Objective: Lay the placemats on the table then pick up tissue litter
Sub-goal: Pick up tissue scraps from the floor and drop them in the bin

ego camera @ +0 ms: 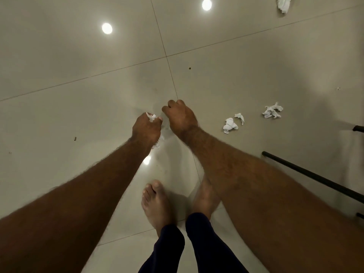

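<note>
While you bend over the tiled floor [78,75], the litter half of the job looks under way and far from finished. Your left hand [145,129] is clenched round tissue scraps [151,117], with white bits poking out past the knuckles and under the wrist. Your right hand [181,117] sits just beside it with its fingers curled down toward the floor. Whether it pinches anything cannot be told, though a faint pale patch shows beneath it. The hands are close together, almost touching. Left on the floor to your right are a wad [230,125], a small scrap [240,117] just beside it, and a bigger wad [272,112] further out, near a black bar [313,176]. One more tissue [283,3] lies well apart at the top edge. So at least four pieces remain to be gathered. No placemats and no desk show, so you cannot judge the first step from this view.
</note>
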`<action>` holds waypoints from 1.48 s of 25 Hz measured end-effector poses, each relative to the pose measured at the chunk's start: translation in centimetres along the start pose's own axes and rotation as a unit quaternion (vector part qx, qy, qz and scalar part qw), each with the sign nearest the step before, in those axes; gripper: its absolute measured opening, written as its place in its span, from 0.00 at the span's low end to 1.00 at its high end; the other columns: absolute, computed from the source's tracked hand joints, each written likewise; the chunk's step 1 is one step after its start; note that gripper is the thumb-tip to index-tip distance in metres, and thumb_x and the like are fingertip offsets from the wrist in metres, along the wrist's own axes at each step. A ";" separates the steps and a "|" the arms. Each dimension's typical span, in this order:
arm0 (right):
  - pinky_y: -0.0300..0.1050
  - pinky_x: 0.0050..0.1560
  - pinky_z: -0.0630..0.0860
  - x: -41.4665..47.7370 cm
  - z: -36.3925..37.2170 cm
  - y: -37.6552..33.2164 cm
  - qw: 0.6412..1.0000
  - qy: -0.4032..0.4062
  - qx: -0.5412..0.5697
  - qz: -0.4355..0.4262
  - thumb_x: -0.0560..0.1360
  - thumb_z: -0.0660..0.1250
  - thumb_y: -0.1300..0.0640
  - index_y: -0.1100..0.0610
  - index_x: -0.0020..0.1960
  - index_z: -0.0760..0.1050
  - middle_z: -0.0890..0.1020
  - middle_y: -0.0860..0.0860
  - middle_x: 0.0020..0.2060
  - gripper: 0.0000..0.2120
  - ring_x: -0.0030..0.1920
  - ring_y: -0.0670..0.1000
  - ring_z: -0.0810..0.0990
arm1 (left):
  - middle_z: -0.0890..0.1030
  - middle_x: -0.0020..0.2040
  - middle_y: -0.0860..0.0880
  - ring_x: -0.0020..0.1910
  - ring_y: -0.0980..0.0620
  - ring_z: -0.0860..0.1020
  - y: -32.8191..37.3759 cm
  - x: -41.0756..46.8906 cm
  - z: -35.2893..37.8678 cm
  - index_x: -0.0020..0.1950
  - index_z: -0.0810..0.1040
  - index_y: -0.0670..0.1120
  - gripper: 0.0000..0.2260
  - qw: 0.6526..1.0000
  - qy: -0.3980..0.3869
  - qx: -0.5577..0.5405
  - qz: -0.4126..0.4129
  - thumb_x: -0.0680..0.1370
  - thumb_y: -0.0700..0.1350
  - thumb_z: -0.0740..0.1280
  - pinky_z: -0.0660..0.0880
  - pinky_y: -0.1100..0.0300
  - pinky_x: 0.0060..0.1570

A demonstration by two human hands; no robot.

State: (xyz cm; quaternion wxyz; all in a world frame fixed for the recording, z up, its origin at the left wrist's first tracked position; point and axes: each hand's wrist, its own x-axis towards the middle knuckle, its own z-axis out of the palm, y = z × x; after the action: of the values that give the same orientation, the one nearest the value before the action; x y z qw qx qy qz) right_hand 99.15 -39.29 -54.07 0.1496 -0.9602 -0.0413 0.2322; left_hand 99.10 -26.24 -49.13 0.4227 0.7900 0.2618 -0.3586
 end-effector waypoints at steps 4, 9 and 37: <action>0.53 0.41 0.78 -1.9 -0.1 1.9 0.996 0.043 0.076 0.022 0.70 0.62 0.71 0.59 0.55 0.78 0.78 0.57 0.50 0.16 0.49 0.60 0.76 | 0.84 0.42 0.35 0.24 0.48 0.73 0.5 -0.8 1.0 0.41 0.72 0.47 0.10 1.000 -0.016 0.001 -0.005 0.79 0.50 0.65 0.66 0.63 0.22; 0.48 0.42 0.73 -6.3 -0.4 9.0 0.984 0.148 0.069 0.075 0.65 0.62 0.67 0.57 0.50 0.84 0.83 0.55 0.40 0.18 0.40 0.61 0.78 | 0.81 0.40 0.29 0.16 0.49 0.68 1.4 -1.8 2.1 0.40 0.67 0.47 0.11 0.999 -0.036 -0.008 -0.007 0.80 0.46 0.64 0.62 0.65 0.18; 0.50 0.37 0.74 -11.0 -0.1 17.1 0.962 0.130 0.024 0.238 0.69 0.63 0.72 0.57 0.60 0.78 0.79 0.58 0.52 0.23 0.45 0.63 0.77 | 0.84 0.40 0.34 0.25 0.42 0.74 2.6 -2.2 8.0 0.42 0.73 0.43 0.12 0.995 -0.072 0.062 0.016 0.77 0.52 0.63 0.65 0.62 0.23</action>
State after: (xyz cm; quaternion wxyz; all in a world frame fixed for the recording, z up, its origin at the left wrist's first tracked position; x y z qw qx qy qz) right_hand 89.59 -57.25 -54.46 0.1170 -0.9605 0.2133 0.1355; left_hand 96.82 -34.66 -49.27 0.3963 0.7911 0.1955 -0.4230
